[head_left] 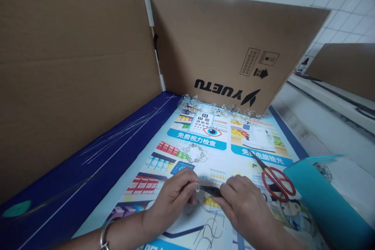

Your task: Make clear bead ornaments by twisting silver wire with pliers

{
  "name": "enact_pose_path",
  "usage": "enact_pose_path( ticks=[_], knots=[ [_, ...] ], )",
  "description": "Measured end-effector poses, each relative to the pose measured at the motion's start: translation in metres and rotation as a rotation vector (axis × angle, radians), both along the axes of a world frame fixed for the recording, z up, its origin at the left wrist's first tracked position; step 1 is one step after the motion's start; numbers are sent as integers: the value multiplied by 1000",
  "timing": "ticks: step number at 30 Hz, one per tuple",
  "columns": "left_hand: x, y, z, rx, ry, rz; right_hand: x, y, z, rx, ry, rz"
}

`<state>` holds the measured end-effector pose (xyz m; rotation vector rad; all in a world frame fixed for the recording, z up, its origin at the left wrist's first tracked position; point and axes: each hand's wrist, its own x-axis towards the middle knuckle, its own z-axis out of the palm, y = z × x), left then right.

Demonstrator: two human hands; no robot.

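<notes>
My left hand [178, 191] is closed in a pinch on a thin wire piece [198, 190] with what looks like a small clear bead. My right hand [246, 203] is wrapped round dark pliers [211, 191], whose tips point left and meet the piece at my left fingertips. The pliers' handles are hidden in my palm. Just beyond my hands lies a ring of looped wire with clear beads [195, 153]. Several bent wires [209, 232] lie on the printed sheet below my hands. Scissors with red handles [278, 183] lie to the right of my right hand.
Cardboard panels [228, 47] stand at the left and back. Along the back panel's foot runs a row of wire-and-bead pieces [222, 110]. A turquoise box [325, 199] stands at right, near a coil of wire [295, 215]. Loose straight wires [117, 133] lie on the blue left edge.
</notes>
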<state>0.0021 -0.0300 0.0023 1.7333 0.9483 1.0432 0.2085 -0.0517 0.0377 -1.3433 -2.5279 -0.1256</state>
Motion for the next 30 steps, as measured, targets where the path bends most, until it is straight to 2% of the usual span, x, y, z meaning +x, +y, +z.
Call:
enact_pose_path(
  ticks=[3, 9, 19, 26, 30],
  knots=[
    [0, 0, 0, -36, -12, -5, -1, 1, 0, 4, -6, 8],
    [0, 5, -1, -197, -103, -111, 1, 2, 1, 48, -18, -1],
    [1, 7, -6, -371, -270, -170, 1, 2, 2, 92, -84, 7],
    [-2, 9, -10, -342, -225, -158, 3, 3, 1, 99, -79, 13],
    [-3, 9, -10, -266, -146, -143, 4, 2, 1, 90, -83, 18]
  ],
)
